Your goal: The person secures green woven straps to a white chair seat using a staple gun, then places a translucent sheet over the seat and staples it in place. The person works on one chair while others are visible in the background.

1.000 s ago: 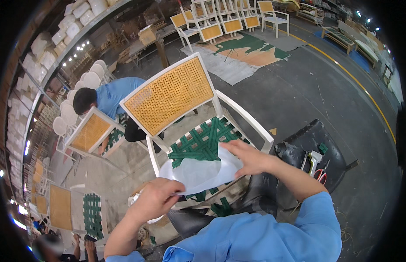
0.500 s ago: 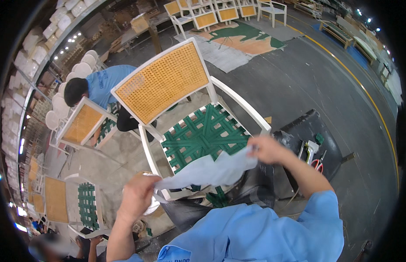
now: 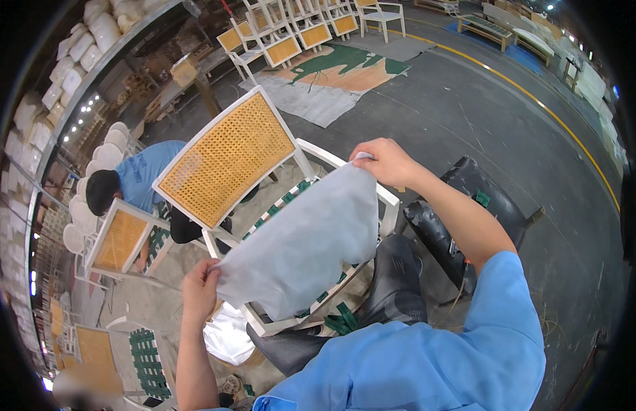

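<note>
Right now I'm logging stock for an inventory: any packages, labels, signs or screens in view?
White wrapped bundles: stacked on the upper-left shelving, rounded, plain white.
Cardboard box: on a stand behind the chairs, tan, boxy.
No signs or screens show; any labels are too small to tell.

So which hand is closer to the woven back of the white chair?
Right. The right hand holds the white sheet just beside the chair back; the left hand grips the sheet's lower corner, farther below it.

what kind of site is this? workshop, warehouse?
Most likely a furniture workshop or factory floor. A white chair frame with a cane back stands unfinished while both hands spread a pale fabric sheet over its seat; more matching chairs stand in rows behind, and another worker bends over a second chair.
</note>
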Demonstrator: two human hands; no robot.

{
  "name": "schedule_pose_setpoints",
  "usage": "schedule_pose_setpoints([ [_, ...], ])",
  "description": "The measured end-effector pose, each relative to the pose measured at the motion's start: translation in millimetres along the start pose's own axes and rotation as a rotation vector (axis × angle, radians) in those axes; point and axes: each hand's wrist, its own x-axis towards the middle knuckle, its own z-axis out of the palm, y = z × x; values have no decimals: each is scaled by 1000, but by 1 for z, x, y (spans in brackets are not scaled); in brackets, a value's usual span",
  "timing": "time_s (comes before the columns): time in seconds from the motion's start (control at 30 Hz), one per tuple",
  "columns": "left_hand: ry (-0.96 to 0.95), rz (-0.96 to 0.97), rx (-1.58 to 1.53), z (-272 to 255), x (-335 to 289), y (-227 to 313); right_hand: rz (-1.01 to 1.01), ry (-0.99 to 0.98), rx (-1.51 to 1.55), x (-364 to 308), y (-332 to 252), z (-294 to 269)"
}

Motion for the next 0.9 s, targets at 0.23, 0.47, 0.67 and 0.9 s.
schedule_pose_setpoints([
  [0.23, -63, -167, -97, 2, -1, -11, -27, -6, -88, 25, -2, 3],
  [0.47, -30, -235, -37, 13, 59, -52, -27, 39, -360, 120, -9, 38],
  [0.67, 51, -182, 365, 34, 112, -96, 63, 12, -370, 199, 4, 100],
  [0.9, -68, -250, 694, 67, 151, -144, 171, 30, -298, 246, 41, 199],
])
